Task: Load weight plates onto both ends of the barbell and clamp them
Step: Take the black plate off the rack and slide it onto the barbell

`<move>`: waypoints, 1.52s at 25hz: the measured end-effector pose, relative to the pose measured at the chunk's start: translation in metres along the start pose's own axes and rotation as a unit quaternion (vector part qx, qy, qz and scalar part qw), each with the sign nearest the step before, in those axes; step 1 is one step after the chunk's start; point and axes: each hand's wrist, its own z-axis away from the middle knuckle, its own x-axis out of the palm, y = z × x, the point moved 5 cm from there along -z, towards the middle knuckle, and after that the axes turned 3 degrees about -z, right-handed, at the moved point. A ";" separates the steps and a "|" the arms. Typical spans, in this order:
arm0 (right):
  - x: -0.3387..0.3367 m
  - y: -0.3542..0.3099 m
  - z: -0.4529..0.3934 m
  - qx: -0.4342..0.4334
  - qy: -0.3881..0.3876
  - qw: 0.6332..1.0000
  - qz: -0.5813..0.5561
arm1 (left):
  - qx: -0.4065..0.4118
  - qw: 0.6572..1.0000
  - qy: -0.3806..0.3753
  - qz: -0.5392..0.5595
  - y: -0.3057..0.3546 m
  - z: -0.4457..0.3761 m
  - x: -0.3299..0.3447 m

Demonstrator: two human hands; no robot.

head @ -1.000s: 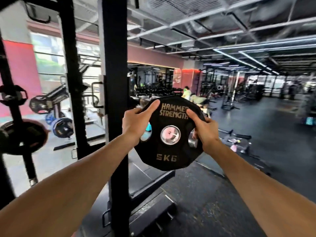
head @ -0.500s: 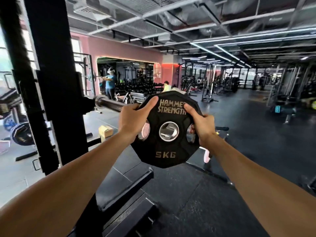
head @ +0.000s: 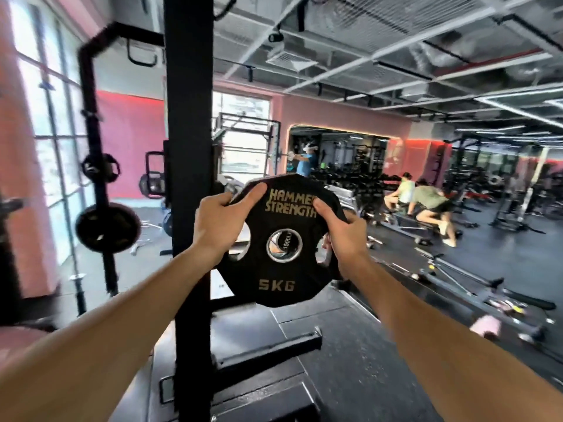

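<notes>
A black 5 kg weight plate (head: 275, 269) marked HAMMER STRENGTH is held upright at chest height, its face toward me. My left hand (head: 221, 220) grips its upper left edge and my right hand (head: 342, 236) grips its right edge through a hand slot. Through the plate's metal-ringed centre hole the round end of the barbell sleeve (head: 285, 243) shows, lined up with the hole. The rest of the barbell is hidden behind the plate and the black rack upright (head: 187, 178).
The rack's base and feet (head: 268, 348) lie on the dark floor below the plate. Black plates (head: 106, 228) hang on a storage post at the left. Two people (head: 426, 202) work on a bench at the right, and loose gear (head: 484, 327) lies on the floor there.
My view has swung so the rack upright now stands just left of the plate. The plate has moved onto the line of the barbell end, which now shows through its centre hole. Both hands keep their grip.
</notes>
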 end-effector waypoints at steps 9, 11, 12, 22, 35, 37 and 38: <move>0.001 0.014 -0.029 0.010 -0.031 0.999 -0.006 | -0.018 0.999 0.034 -0.001 0.000 -0.001 0.015; 0.002 0.017 -0.028 0.008 -0.037 0.999 -0.011 | 0.002 0.999 0.033 -0.009 0.002 -0.001 0.014; 0.002 0.018 -0.028 0.004 -0.038 0.999 -0.014 | 0.009 0.999 0.032 -0.012 0.003 0.000 0.015; 0.018 0.013 -0.043 -0.025 -0.122 0.992 0.011 | 0.045 0.989 0.130 -0.063 -0.006 0.001 0.012; 0.099 0.067 -0.140 -0.032 -0.138 0.989 0.033 | 0.046 0.990 0.125 -0.056 -0.078 -0.119 0.019; 0.120 0.074 -0.162 -0.037 -0.148 0.987 0.045 | 0.040 0.987 0.138 -0.065 -0.098 -0.147 0.020; 0.131 0.078 -0.173 -0.040 -0.154 0.986 0.051 | 0.036 0.987 0.144 -0.066 -0.109 -0.161 0.020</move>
